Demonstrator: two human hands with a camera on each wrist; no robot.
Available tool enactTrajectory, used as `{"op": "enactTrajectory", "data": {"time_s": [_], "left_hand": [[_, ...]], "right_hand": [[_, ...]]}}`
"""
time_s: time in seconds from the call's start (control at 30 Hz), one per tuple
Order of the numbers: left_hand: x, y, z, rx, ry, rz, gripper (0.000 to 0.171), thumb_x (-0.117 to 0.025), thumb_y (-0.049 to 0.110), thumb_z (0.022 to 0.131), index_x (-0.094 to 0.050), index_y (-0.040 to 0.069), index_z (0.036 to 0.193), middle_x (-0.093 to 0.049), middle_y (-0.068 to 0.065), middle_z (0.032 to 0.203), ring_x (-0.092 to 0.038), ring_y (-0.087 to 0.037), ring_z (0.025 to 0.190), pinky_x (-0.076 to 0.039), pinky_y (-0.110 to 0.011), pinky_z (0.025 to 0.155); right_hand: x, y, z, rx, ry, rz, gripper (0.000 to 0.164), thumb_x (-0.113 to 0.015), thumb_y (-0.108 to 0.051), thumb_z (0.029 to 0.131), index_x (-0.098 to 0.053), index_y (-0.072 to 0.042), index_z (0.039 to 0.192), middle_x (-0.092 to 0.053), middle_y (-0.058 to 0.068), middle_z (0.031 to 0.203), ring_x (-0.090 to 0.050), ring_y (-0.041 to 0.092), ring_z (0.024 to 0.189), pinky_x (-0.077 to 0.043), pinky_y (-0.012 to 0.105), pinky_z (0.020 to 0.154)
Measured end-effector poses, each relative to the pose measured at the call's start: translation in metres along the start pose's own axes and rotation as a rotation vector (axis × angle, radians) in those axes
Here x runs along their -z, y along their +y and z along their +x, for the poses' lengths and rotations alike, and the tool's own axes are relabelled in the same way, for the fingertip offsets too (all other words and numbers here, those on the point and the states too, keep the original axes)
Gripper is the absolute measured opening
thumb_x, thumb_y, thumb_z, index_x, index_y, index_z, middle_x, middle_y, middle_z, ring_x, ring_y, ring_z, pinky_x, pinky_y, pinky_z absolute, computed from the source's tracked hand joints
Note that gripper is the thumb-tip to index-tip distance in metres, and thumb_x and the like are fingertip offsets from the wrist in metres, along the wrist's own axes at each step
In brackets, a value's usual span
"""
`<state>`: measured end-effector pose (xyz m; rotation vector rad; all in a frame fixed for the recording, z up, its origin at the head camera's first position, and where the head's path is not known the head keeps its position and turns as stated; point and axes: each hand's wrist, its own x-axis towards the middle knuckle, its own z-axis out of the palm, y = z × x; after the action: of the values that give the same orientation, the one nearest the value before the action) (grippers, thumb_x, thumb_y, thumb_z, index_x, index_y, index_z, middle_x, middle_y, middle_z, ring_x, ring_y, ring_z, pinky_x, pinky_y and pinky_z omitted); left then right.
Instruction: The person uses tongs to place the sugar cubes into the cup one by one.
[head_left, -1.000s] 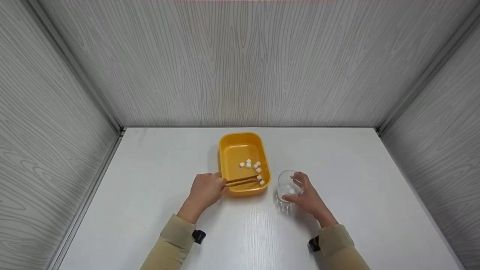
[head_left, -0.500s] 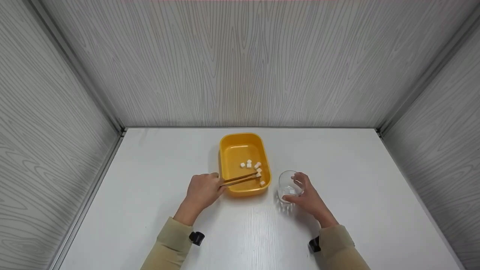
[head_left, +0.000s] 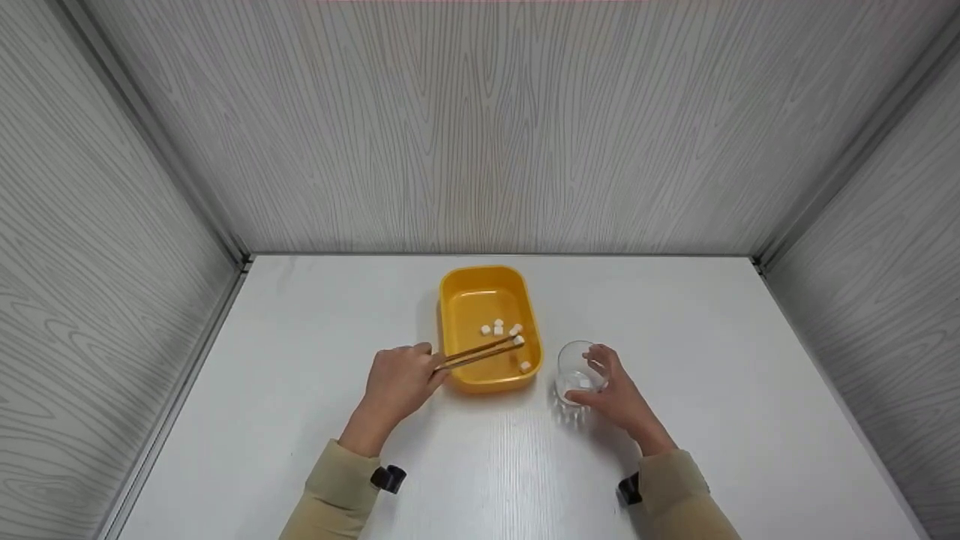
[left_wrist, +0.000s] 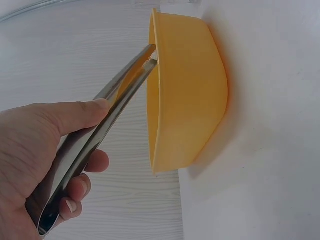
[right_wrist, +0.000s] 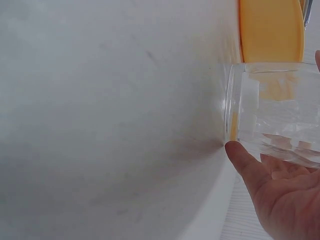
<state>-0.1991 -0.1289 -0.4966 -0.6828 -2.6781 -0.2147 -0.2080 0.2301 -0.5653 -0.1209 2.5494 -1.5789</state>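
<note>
To the right of the left hand [head_left: 401, 379] and slightly ahead of it, head view: metal tongs [head_left: 484, 356] slant over the left rim of a yellow tray [head_left: 469, 307]. Hand clamped on the tongs; their tips stand apart, a white cube [head_left: 518, 340] between them. Whether they pinch it, cannot tell. Cube lies in the tray by its right wall. Tray's long axis runs away from the person; the tongs cross it, pointing right and slightly away. Other cubes [head_left: 498, 331] sit just beyond the tips, one nearer the person. Upright glass [head_left: 576, 371] stands on the white table [head_left: 480, 465], past that right wall from the tips, a little nearer the person; right hand [head_left: 619, 394] is curled round it. Key relation: cube between the hands, with the left hand's tool at it and the right hand at the glass. Left wrist view: thumb on one arm of the tongs, fingers against the other; tips slightly parted at the rim, cubes hidden. Right wrist view: thumb touches the glass near its base, tray beyond; contents unclear.
</note>
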Motion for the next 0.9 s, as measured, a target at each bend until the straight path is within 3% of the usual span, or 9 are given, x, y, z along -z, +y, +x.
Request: {"op": "enactTrajectory", "data": {"time_s": [0.53, 0.73, 0.9], "left_hand": [[0.013, 0.005, -0.001, 0.012, 0.032, -0.1, 0.021, -0.078, 0.033, 0.084, -0.078, 0.012, 0.089, -0.054, 0.004, 0.066, -0.044, -0.01, 0.051, -0.039, -0.027, 0.047], [0.015, 0.016, 0.0, -0.028, 0.045, -0.144, 0.021, -0.077, 0.033, 0.085, -0.079, 0.013, 0.092, -0.061, 0.003, 0.072, -0.048, -0.01, 0.054, -0.04, -0.024, 0.05], [0.015, 0.026, 0.003, -0.067, 0.055, -0.169, 0.021, -0.076, 0.034, 0.086, -0.079, 0.014, 0.093, -0.058, 0.003, 0.07, -0.046, -0.01, 0.053, -0.038, -0.023, 0.049]], "right_hand": [[-0.001, 0.001, 0.001, -0.013, -0.005, -0.023, 0.094, -0.085, -0.024, 0.077, -0.025, -0.011, 0.147, -0.038, 0.012, 0.151, -0.03, 0.03, 0.143, -0.029, 0.054, 0.109], [-0.003, 0.001, 0.001, -0.029, 0.006, -0.039, 0.093, -0.086, -0.023, 0.077, -0.026, -0.012, 0.147, -0.038, 0.012, 0.151, -0.03, 0.031, 0.142, -0.026, 0.056, 0.109], [-0.003, -0.001, 0.001, -0.036, 0.01, -0.046, 0.093, -0.086, -0.023, 0.077, -0.025, -0.012, 0.147, -0.038, 0.013, 0.152, -0.03, 0.031, 0.142, -0.023, 0.057, 0.11]]}}
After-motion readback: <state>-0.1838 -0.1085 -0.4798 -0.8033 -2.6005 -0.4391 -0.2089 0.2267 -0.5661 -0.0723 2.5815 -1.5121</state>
